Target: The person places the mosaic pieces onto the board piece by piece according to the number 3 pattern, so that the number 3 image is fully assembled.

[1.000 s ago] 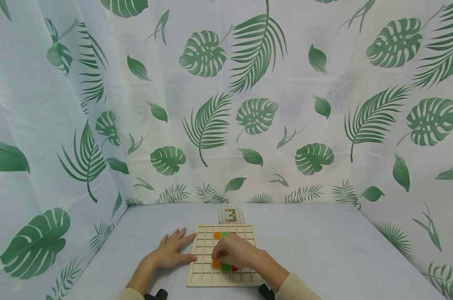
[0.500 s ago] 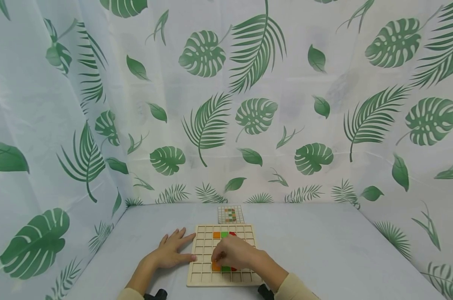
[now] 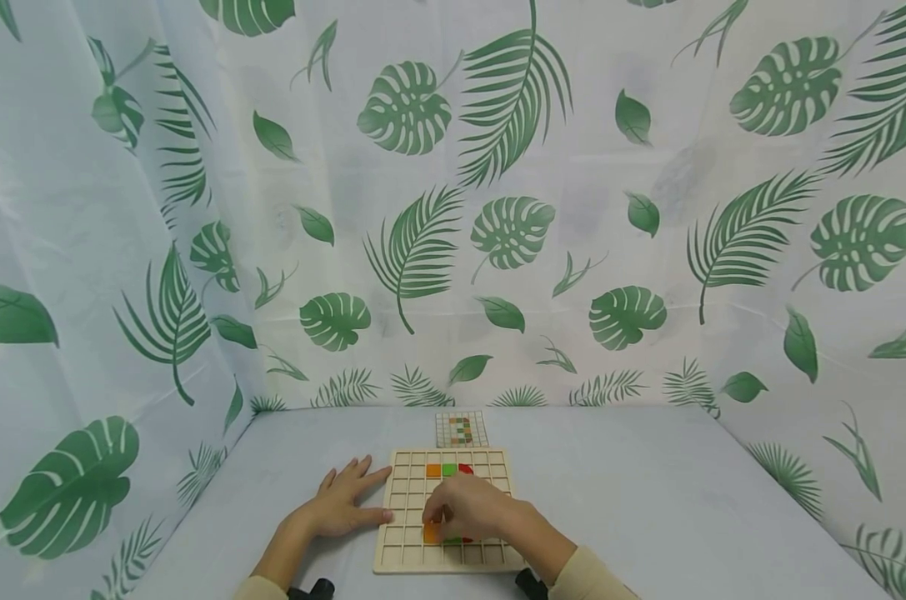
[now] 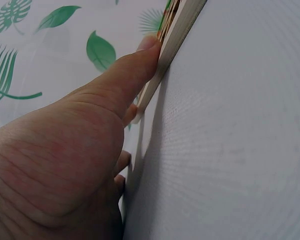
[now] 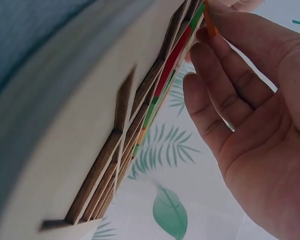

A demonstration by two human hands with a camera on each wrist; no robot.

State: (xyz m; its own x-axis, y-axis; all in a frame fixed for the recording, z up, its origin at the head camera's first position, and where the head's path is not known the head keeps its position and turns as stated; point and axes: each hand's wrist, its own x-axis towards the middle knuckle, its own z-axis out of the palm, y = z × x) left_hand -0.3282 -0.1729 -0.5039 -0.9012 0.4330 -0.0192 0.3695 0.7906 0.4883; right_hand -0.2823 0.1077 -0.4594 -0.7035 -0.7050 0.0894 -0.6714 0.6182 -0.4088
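A light wooden grid board (image 3: 391,560) lies on the table. My right hand (image 3: 473,505) is over its lower middle, pinching an orange tile (image 5: 210,24) between thumb and finger. In the head view this orange tile (image 3: 431,534) shows below the fingertips, at the grid's surface; whether it is fully seated I cannot tell. Just right of it are a green tile (image 3: 452,541) and a red tile (image 3: 468,540), partly hidden by the hand. My left hand (image 3: 337,505) lies spread at the board's left side, its thumb (image 4: 135,65) touching the edge.
Along the board's far rows sit an orange square (image 3: 433,470), a green square (image 3: 448,469) and a red piece (image 3: 465,469). Behind the board lies a pattern card (image 3: 463,429) with a coloured grid. Leaf-print cloth (image 3: 528,333) hangs at the back and sides.
My right hand has shifted very slightly over the same cells and now covers more of the green tile. The left hand and board stay in place.
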